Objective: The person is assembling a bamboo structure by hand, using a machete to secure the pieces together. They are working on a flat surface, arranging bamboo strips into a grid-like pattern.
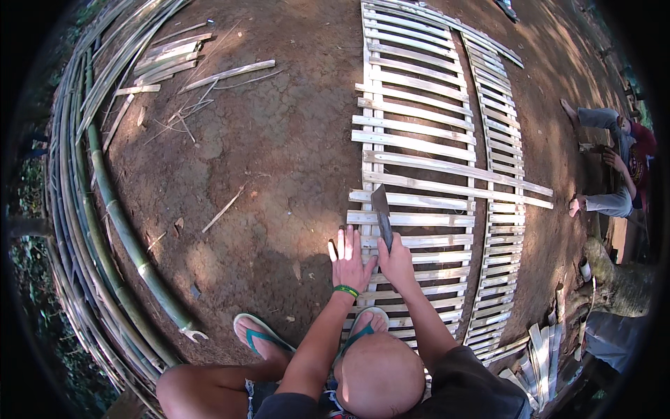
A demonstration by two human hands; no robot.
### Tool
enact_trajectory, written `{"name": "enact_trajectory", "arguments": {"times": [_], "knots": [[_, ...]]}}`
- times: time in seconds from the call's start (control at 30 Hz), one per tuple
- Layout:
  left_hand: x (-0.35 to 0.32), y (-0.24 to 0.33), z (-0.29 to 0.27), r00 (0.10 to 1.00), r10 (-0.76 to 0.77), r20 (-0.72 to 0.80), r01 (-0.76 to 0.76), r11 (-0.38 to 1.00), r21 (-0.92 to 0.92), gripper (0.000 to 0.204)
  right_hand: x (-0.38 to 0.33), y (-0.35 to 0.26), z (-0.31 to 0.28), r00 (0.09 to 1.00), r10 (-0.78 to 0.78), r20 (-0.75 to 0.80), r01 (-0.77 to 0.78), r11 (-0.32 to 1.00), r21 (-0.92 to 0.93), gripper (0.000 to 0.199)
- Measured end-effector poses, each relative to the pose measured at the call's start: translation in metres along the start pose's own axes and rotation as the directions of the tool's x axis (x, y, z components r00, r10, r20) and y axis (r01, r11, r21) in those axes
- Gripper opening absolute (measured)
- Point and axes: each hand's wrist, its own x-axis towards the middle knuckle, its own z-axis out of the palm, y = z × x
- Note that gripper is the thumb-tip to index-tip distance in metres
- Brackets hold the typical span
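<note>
— What is held in the right hand?
— A machete is gripped by its handle, blade kept over the bamboo slat panel on the dirt ground.
— And the left hand?
— It is laid flat with fingers spread, holding nothing, pressed on a slat's end, seemingly to steady it beside the blade.

Pale bamboo lattice; green wristband; teal sandals; reddish-brown soil.
</note>
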Motion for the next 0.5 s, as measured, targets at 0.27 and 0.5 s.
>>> {"name": "enact_trajectory", "arguments": {"times": [0.27,0.5], "knots": [[-0.009,-0.009,0.0,0.999,0.009,-0.035,-0.012,0.998,-0.06,0.08,-0.001,-0.003,0.01,0.998,0.064,0.015,-0.064,0.998,-0.001,0.032],[0.081,-0.025,-0.029,0.977,0.111,-0.184,-0.109,0.994,0.019,0.071,0.007,-0.025,-0.016,0.956,0.23,0.183,-0.267,0.94,0.215,0.037]]}}
